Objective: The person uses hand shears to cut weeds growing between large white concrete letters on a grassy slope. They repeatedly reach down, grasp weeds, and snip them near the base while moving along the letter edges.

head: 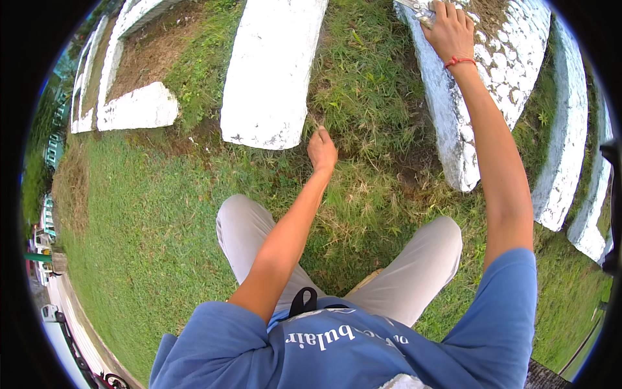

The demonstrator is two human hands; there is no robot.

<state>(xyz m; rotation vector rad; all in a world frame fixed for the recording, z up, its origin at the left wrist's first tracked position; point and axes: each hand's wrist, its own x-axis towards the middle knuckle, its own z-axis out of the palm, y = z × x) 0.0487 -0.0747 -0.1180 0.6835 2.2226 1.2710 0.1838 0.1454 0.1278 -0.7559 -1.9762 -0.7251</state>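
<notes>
My left hand (323, 151) is closed at the near right corner of a white-painted slab (272, 73). Thin dry grass stalks (318, 120) show at its fingertips. Farther up and to the right, my right hand (452, 36) is over a white-painted border (437, 107) beside a bed of white stones (503, 68). A silvery metal tool (422, 10) lies at its thumb and fingers, cut off by the top of the view, so its kind is unclear. Tall tufts of grass (369, 92) grow between slab and border.
Mown lawn (146, 209) spreads to the left. A white kerb (138, 108) frames bare soil (150, 58) at upper left, and more white borders (561, 146) curve along the right. My knees (432, 248) are bent before me. A parked vehicle (58, 335) stands at far lower left.
</notes>
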